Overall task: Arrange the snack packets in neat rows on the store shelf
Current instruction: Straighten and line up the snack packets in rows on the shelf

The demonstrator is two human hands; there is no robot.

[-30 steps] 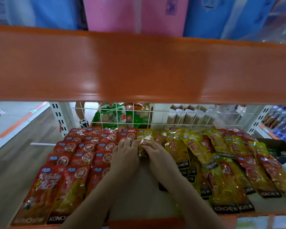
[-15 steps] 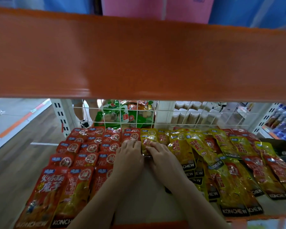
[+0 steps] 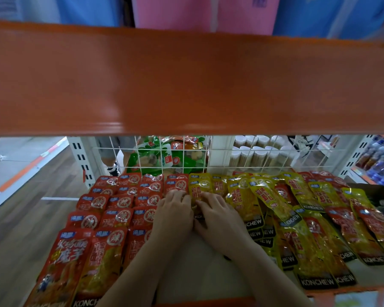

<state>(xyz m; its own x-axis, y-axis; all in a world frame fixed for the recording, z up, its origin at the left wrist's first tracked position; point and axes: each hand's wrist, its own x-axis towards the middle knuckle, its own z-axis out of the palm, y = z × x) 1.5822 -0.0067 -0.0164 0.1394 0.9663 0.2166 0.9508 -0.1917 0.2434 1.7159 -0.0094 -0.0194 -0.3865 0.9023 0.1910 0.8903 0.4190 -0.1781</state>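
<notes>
Nearest the camera runs the orange metal front lip of the shelf (image 3: 353,290), and behind it a bare strip of the pale shelf board (image 3: 200,269) between the two forearms. To the left lie the red glossy plastic snack packets (image 3: 118,218), set in straight overlapping rows that run back toward the rear. To the right the yellow glossy plastic snack packets (image 3: 297,240) lie fanned and overlapping at slants, with a few more red ones mixed in at the far right.

Both hands reach in side by side at the middle of the shelf. The left hand (image 3: 173,214) lies palm down with fingers bent at the tips, pressing on the edge of the red rows and on a yellow snack packet (image 3: 198,192) just beside them. The right hand (image 3: 220,214) rests its curled fingertips on that same packet; whether they pinch it or only press cannot be told.

Behind the packets stands a white wire grid panel (image 3: 231,149). Through it show green and red bagged goods (image 3: 169,156) and a group of white-capped cylinders (image 3: 257,151). A broad orange metal beam (image 3: 186,80) of the shelf above crosses the upper view.
</notes>
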